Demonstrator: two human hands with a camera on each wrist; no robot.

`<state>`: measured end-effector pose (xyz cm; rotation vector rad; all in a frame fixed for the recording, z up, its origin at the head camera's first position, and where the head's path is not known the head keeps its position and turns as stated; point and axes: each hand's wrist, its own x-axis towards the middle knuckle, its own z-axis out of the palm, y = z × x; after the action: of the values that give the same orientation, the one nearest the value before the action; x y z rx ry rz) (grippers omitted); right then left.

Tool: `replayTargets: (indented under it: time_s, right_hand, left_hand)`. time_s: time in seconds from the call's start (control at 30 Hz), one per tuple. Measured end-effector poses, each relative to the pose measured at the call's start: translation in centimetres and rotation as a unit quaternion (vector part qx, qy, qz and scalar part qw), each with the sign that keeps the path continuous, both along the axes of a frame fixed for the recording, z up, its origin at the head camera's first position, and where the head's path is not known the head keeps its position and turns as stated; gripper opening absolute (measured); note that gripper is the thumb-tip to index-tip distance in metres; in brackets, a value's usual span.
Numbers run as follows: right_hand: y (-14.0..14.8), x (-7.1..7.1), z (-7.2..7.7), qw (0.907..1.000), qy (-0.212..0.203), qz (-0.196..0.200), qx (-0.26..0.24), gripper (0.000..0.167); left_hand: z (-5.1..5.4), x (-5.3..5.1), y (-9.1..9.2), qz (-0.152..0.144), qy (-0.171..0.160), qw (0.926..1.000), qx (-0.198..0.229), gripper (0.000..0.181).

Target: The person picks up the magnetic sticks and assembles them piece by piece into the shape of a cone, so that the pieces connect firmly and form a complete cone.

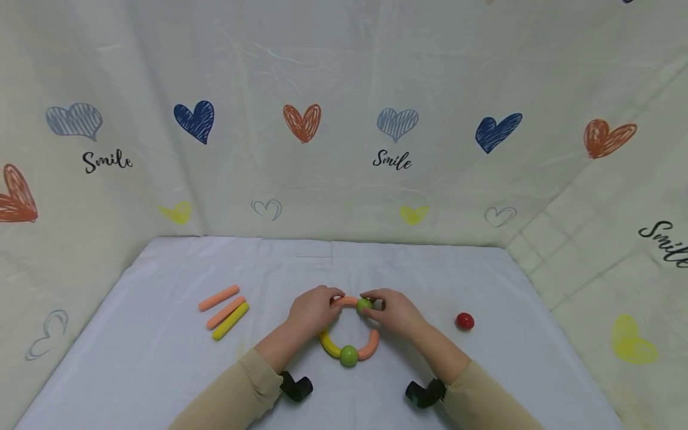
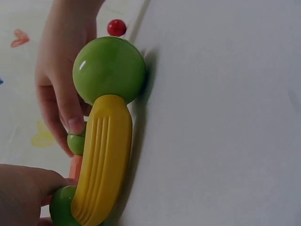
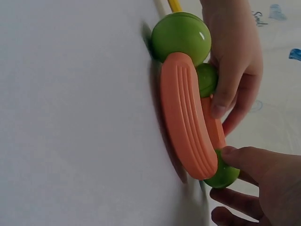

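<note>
Magnetic curved rods and balls form a ring at the table's middle. My left hand [image 1: 313, 312] pinches the left end of the orange curved rod [image 1: 349, 301] at the far side, close to a green ball [image 2: 62, 207] that the head view hides. My right hand [image 1: 396, 312] pinches the green ball [image 1: 364, 305] at that rod's right end. Nearer, a yellow curved rod [image 1: 329, 345] and a second orange curved rod [image 1: 369, 346] meet at another green ball [image 1: 349, 356]. In the head view, a gap separates this second orange rod's upper end from the pinched ball.
Two straight orange rods [image 1: 219, 297] and a straight yellow rod [image 1: 230, 321] lie on the white tablecloth [image 1: 134, 358] at left. A red ball [image 1: 464, 321] sits to the right. Behind the table hangs a heart-patterned cloth [image 1: 338, 179].
</note>
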<state>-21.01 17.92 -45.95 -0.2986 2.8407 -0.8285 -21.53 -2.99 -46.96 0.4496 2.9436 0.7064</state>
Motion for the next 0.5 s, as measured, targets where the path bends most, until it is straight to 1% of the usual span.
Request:
replayTargets:
  time_s: [0.27, 0.5]
  right_hand:
    - [0.0, -1.1, 0.4, 0.9985, 0.007, 0.053, -0.006, 0.035]
    - [-0.4, -1.7, 0.7, 0.9974, -0.009, 0.071, 0.003, 0.037]
  left_hand:
    - [0.5, 1.0, 0.2, 0.026, -0.016, 0.9993, -0.020, 0.032]
    - [0.9, 1.6, 0.2, 0.049, -0.028, 0.9982, -0.021, 0.035]
